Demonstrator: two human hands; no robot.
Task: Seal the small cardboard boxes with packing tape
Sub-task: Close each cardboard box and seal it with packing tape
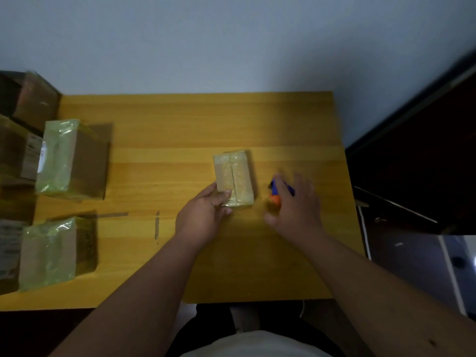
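A small cardboard box (234, 176) with tape over its top lies on the wooden table (180, 124), right of centre. My left hand (203, 215) grips its near left corner, thumb on top. My right hand (296, 202) is blurred and lies over a blue and orange tool (275, 193) just right of the box; its fingers spread above the tool and I cannot tell whether they hold it. Two larger boxes wrapped in shiny tape stand at the left, one farther back (72, 161) and one nearer (55, 253).
More brown cardboard boxes (23, 124) are stacked off the table's left edge. Two short tape strips (157, 226) are stuck on the table near the left middle. Dark furniture (412, 163) stands to the right of the table. A pale wall runs behind.
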